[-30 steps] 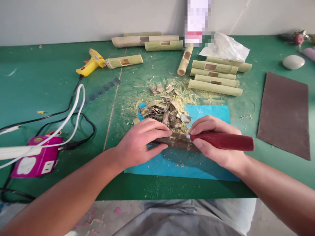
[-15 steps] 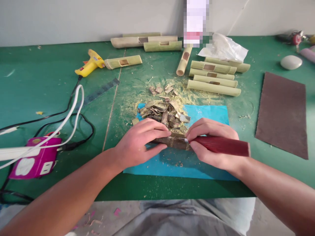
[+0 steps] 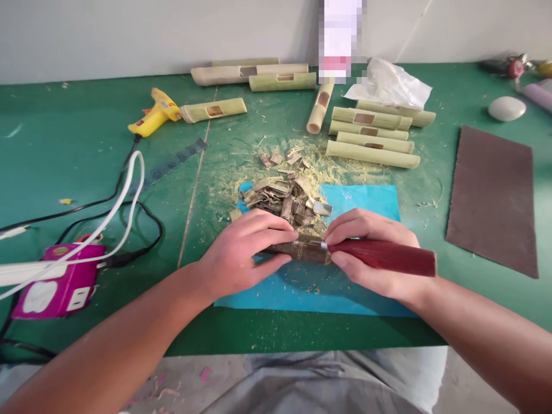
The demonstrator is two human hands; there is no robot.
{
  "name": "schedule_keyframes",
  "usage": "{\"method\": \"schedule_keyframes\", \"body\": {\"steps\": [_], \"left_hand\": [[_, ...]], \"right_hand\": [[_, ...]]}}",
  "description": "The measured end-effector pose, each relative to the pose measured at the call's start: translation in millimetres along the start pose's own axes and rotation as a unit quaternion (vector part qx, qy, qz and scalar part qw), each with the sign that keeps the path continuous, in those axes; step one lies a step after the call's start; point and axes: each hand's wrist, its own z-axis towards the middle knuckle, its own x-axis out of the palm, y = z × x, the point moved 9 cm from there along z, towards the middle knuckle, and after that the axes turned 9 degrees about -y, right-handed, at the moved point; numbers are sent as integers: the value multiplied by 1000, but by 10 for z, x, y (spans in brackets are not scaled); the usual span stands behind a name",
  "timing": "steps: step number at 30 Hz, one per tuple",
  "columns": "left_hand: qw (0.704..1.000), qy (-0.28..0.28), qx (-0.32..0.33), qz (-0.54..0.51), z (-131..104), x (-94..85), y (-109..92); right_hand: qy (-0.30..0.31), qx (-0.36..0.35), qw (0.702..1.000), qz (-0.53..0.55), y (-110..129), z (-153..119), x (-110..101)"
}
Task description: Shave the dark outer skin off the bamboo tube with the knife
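Observation:
A dark brown bamboo tube (image 3: 308,248) lies crosswise over a blue sheet (image 3: 276,292). Fingers and thumb of my left hand (image 3: 248,247) wrap round its left part. My right hand (image 3: 373,250) grips a knife (image 3: 388,256) with a thick red handle; its short metal blade points left and meets the tube's top. My right thumb and fingertips are also close to the tube's right end, which they partly hide. Just beyond the tube, a heap of bamboo chips (image 3: 287,198) covers part of the sheet, with pale shavings scattered behind it.
Cut green bamboo tubes (image 3: 373,154) are grouped at the back right, below a crumpled plastic bag (image 3: 390,83). A yellow glue gun (image 3: 155,112), a magenta power strip (image 3: 58,282) and cables occupy the left. On the right are a brown sheet (image 3: 491,201) and a pale oval object (image 3: 506,108).
The view has shifted slightly, so most things sit a little further left. More of the blade shows at the tube's top. Both hands keep their hold.

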Motion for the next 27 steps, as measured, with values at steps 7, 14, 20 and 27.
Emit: {"method": "schedule_keyframes", "body": {"steps": [7, 14, 20, 27], "left_hand": [[1000, -1, 1, 2, -6, -3, 2], [1000, 4, -1, 3, -4, 13, 6], [1000, 7, -4, -1, -14, 23, 18], [1000, -1, 2, 3, -1, 3, 7]], "right_hand": [[6, 21, 1000, -15, -60, 11, 7], [-14, 14, 1000, -23, -34, -8, -46], [-78, 17, 997, -3, -75, -66, -169], [-25, -18, 999, -15, 35, -39, -68]]}}
